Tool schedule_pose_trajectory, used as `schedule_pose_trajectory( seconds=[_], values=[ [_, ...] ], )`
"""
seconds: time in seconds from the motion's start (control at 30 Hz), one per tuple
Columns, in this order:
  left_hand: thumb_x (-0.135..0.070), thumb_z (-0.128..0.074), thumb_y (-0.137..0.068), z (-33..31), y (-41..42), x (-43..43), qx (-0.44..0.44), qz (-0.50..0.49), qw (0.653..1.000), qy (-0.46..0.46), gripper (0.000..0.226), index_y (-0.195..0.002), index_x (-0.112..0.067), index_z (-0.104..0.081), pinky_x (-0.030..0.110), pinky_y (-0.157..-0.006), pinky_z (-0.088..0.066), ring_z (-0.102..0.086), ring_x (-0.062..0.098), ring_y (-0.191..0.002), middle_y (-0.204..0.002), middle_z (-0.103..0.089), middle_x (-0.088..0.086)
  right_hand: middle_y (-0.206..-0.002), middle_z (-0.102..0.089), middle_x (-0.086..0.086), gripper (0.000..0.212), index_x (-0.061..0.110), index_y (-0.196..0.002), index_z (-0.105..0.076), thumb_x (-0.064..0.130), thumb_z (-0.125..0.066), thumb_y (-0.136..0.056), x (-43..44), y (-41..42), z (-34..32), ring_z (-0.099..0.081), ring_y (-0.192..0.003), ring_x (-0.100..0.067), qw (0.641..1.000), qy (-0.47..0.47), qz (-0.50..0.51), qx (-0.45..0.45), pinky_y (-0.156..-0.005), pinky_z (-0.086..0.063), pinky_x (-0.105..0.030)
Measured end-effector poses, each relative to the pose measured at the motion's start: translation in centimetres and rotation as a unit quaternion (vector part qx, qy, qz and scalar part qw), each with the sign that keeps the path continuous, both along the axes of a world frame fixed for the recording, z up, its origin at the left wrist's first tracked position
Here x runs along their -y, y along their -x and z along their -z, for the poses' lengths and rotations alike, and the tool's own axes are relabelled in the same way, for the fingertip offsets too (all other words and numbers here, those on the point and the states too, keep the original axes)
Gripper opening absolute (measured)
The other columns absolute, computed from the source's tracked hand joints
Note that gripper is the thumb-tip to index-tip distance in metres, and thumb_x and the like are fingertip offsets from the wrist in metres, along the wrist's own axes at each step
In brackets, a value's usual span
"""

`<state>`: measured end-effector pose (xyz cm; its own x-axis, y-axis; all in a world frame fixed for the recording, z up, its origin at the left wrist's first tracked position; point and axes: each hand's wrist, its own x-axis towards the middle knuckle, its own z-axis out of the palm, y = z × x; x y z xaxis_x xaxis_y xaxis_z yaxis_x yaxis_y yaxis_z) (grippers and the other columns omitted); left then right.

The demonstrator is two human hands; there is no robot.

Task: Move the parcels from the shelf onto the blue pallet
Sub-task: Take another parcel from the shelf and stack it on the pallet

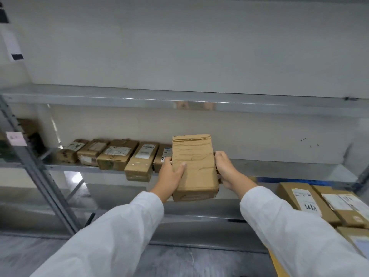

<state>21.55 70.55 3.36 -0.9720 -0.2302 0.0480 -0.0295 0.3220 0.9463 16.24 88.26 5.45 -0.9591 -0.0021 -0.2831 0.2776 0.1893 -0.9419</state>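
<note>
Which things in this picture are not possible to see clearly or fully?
Head view:
- Labels on the shelf parcels: too blurred to read.
- Rightmost shelf parcel: partly hidden by the held parcel and left hand.
- Right hand: its fingers mostly hidden behind the held parcel.
- Blue pallet: only a strip shows; stacked parcels cover it, cut off by the right edge.

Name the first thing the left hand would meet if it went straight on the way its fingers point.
Probably the rightmost parcel of the shelf row, lying just beyond the left hand, which grips the held parcel; depth is unclear.
</note>
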Motion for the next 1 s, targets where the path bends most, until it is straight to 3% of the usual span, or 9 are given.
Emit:
schedule_pose_trajectory(
  seconds=[0.1,0.23,0.3,0.37,0.47,0.6,0.83,0.93,1.0],
  values=[
    [-0.038,-0.057,-0.096,-0.3,-2.7,0.3,0.000,-0.007,1.000,0.011,0.045,-0.133,-0.021,-0.039,0.015,-0.069,-0.041,-0.051,0.004,-0.094,-0.099,-0.051,-0.020,-0.104,-0.062,-0.002,0.035,0.024,-0.122,-0.047,0.047,-0.031,-0.101,0.0,-2.4,-0.2,-0.057,-0.085,-0.019,0.999,0.014,-0.024,0.044,-0.061,-0.044,-0.034],
    [-0.041,-0.058,-0.095,-1.4,-4.5,1.2,0.004,-0.017,1.000,-0.003,0.051,-0.138,-0.020,-0.038,0.032,-0.087,-0.049,-0.056,0.014,-0.107,-0.119,-0.056,-0.006,-0.106,-0.067,-0.005,0.069,0.024,-0.115,-0.060,0.076,-0.023,-0.088,0.1,-4.3,-0.7,-0.061,-0.097,-0.022,0.991,0.015,-0.101,0.085,-0.080,-0.050,-0.039],
    [-0.041,-0.058,-0.094,-1.9,-4.8,1.3,-0.005,-0.022,0.999,-0.028,0.052,-0.137,-0.022,-0.036,0.036,-0.091,-0.050,-0.056,0.017,-0.110,-0.124,-0.056,-0.002,-0.103,-0.068,-0.004,0.076,0.021,-0.122,-0.060,0.078,-0.025,-0.086,0.2,-4.6,-1.2,-0.060,-0.090,-0.020,0.991,0.026,-0.107,0.080,-0.074,-0.049,-0.036],
    [-0.039,-0.059,-0.094,-2.3,-5.0,1.2,-0.036,-0.022,0.998,-0.053,0.054,-0.138,-0.025,-0.030,0.033,-0.086,-0.049,-0.054,0.016,-0.110,-0.124,-0.052,-0.003,-0.117,-0.064,-0.007,0.078,0.018,-0.133,-0.053,0.077,-0.034,-0.085,0.3,-4.6,-1.7,-0.059,-0.099,-0.023,0.992,0.046,-0.098,0.070,-0.084,-0.050,-0.040],
    [-0.034,-0.056,-0.096,-2.7,-4.7,1.0,-0.067,-0.004,0.996,-0.050,0.034,-0.126,-0.033,-0.040,0.029,-0.075,-0.046,-0.052,0.012,-0.106,-0.121,-0.049,-0.003,-0.124,-0.063,-0.007,0.083,0.014,-0.138,-0.047,0.074,-0.050,-0.081,-0.1,-4.5,-2.1,-0.060,-0.109,-0.026,0.991,0.089,-0.073,0.070,-0.099,-0.048,-0.045],
    [-0.039,-0.056,-0.095,-2.0,-4.6,1.2,-0.015,0.005,0.999,-0.031,0.011,-0.105,-0.035,-0.053,0.041,-0.083,-0.050,-0.054,0.017,-0.102,-0.118,-0.055,0.001,-0.122,-0.064,-0.005,0.095,0.012,-0.138,-0.045,0.072,-0.069,-0.067,-0.6,-4.6,-2.4,-0.063,-0.108,-0.024,0.990,0.082,-0.088,0.073,-0.097,-0.050,-0.044],
    [-0.081,-0.063,-0.061,-1.6,-5.5,0.7,0.127,0.071,0.978,-0.147,0.088,-0.125,-0.028,-0.033,0.027,-0.066,-0.042,-0.053,0.010,-0.096,-0.117,-0.049,-0.004,-0.133,-0.053,-0.008,0.117,0.013,-0.148,-0.020,0.069,-0.076,-0.061,0.9,-5.0,-1.3,-0.058,-0.114,-0.026,0.997,0.023,-0.061,0.052,-0.096,-0.050,-0.044],
    [-0.073,-0.068,-0.067,-1.3,-5.6,0.9,0.163,0.065,0.974,-0.144,0.086,-0.127,-0.027,-0.027,0.028,-0.061,-0.039,-0.047,0.009,-0.087,-0.104,-0.043,-0.007,-0.132,-0.049,-0.006,0.110,0.017,-0.147,-0.012,0.071,-0.069,-0.069,1.3,-5.6,-1.4,-0.056,-0.112,-0.024,0.996,-0.005,-0.075,0.050,-0.089,-0.051,-0.040],
    [-0.069,-0.069,-0.070,-1.1,-5.6,1.5,0.162,0.050,0.976,-0.139,0.081,-0.127,-0.026,-0.030,0.031,-0.061,-0.040,-0.046,0.010,-0.086,-0.103,-0.044,-0.006,-0.127,-0.051,-0.005,0.083,0.022,-0.141,-0.020,0.073,-0.049,-0.082,1.6,-5.8,-1.5,-0.057,-0.107,-0.025,0.996,-0.014,-0.075,0.051,-0.079,-0.051,-0.040]
  ],
)
